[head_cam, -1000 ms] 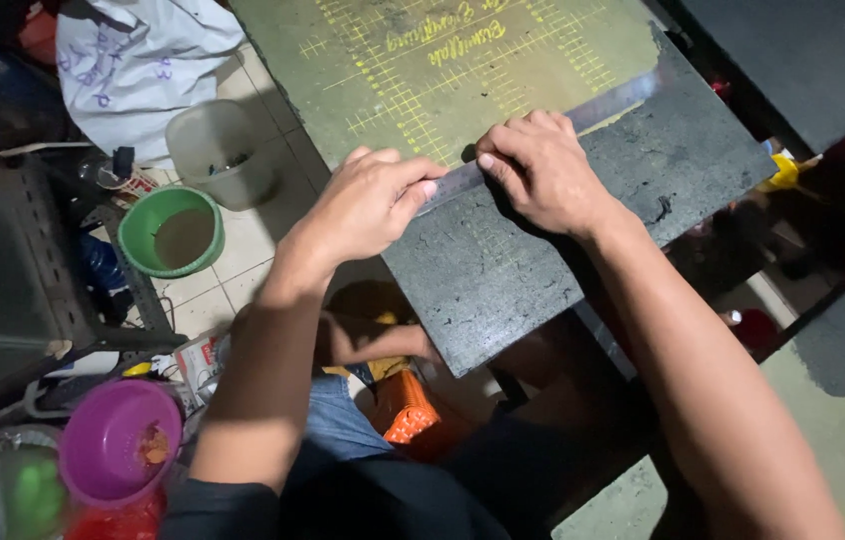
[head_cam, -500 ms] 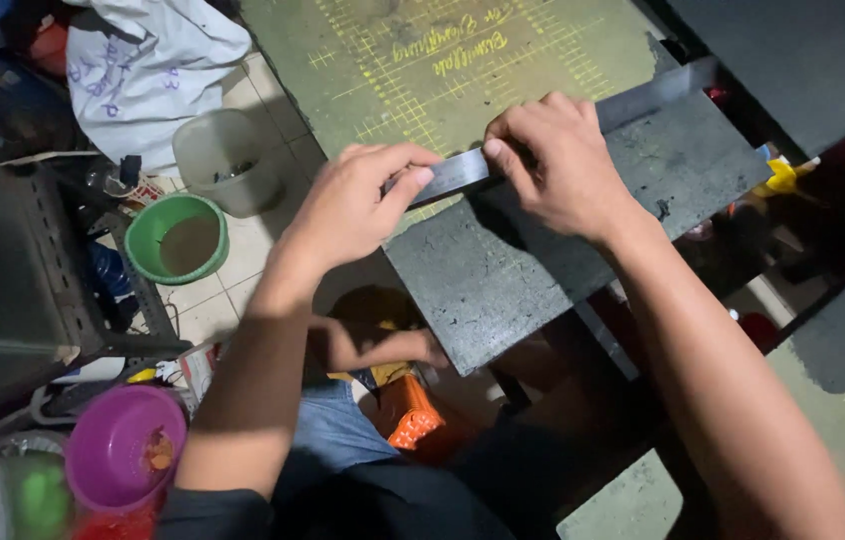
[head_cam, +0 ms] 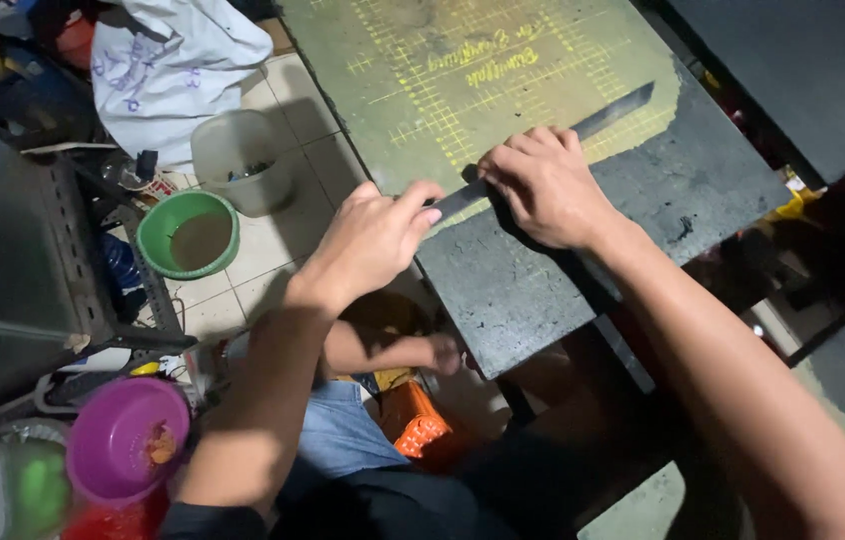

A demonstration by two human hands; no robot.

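Both hands (head_cam: 443,220) farther down ruler (head_cam: 611,112)

Dull grey metal ruler (head_cam: 598,115), dark speckled grey sheet (head_cam: 563,280), olive-green cutting mat (head_cam: 443,70) with yellow grid, left green bowl (head_cam: 190,235), near-left purple bowl (head_cam: 126,440), far-left white bag (head_cam: 168,60)

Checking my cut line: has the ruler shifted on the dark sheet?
No clear shift: the ruler lies along the same upper edge of the sheet as before.
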